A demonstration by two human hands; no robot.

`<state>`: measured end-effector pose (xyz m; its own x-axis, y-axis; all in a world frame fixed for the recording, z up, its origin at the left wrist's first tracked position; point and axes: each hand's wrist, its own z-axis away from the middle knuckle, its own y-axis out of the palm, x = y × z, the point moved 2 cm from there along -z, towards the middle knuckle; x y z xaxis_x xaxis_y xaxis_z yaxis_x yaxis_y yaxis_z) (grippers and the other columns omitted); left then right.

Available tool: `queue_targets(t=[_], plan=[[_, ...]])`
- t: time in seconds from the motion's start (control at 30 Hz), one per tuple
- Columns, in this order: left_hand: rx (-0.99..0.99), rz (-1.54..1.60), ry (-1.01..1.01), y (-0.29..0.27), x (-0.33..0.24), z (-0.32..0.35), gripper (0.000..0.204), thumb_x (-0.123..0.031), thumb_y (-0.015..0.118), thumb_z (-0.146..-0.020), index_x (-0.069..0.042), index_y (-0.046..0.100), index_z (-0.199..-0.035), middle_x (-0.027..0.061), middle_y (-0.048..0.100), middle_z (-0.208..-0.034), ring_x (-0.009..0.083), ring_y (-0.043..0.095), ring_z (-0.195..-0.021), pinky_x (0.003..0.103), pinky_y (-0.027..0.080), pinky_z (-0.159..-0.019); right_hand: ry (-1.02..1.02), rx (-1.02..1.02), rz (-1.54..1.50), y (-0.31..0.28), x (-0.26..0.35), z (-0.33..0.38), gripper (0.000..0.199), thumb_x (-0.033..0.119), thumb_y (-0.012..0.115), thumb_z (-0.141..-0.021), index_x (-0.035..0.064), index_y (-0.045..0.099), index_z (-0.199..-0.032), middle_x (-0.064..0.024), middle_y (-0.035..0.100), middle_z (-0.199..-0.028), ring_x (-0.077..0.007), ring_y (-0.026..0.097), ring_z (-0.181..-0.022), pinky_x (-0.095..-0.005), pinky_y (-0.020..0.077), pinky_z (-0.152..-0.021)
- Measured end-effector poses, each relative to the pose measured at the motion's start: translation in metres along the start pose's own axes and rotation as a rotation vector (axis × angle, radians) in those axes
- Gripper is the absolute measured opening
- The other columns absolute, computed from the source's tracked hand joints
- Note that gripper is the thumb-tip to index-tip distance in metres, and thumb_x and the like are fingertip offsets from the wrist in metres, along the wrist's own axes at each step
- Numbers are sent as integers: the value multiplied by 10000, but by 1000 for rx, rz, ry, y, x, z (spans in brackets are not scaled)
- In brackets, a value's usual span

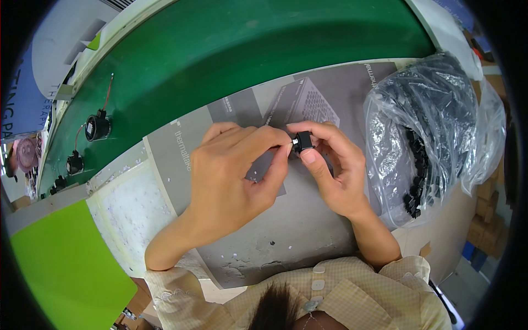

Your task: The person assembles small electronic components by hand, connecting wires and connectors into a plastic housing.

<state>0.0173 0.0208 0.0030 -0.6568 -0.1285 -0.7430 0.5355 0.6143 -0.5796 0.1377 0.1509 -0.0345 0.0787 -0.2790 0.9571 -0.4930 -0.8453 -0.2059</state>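
My right hand [342,170] is closed on a small black plastic part [303,141], holding it between thumb and fingers above the grey printed sheet [253,231]. From the other side, my left hand [225,165] pinches with thumb and index finger at a tiny white piece [295,141] against the part's left side. Whether that piece is a label or a bit of the part is too small to tell. The fingers hide some of the black part.
At right lies a transparent plastic bag [440,110] with several black parts [416,176] inside. Black round components with wires, one a larger cylinder [98,125], stand on the green conveyor belt [181,60] at left. Small white scraps [235,247] dot the sheet.
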Motion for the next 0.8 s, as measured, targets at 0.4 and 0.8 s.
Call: queue_targets(t=[0.4,0.8], plan=[[-80,-172,187,7,-2,6,191,12,764,-705,-84,711,-861,28,691,-763,222,619,-654,327,466,-729,44,56,33,-4,3,-2,234,119,668,-931,-4,675,-1130,-36,613,-875,-88,544,-773,-236,454,-655],[-117,-128,117,11,-5,9,142,-23,784,-751,-93,719,-856,14,707,-762,163,634,-660,337,440,-760,234,65,-284,-2,2,3,253,126,670,-946,2,666,-1166,-19,600,-947,-67,526,-814,-207,443,-719]])
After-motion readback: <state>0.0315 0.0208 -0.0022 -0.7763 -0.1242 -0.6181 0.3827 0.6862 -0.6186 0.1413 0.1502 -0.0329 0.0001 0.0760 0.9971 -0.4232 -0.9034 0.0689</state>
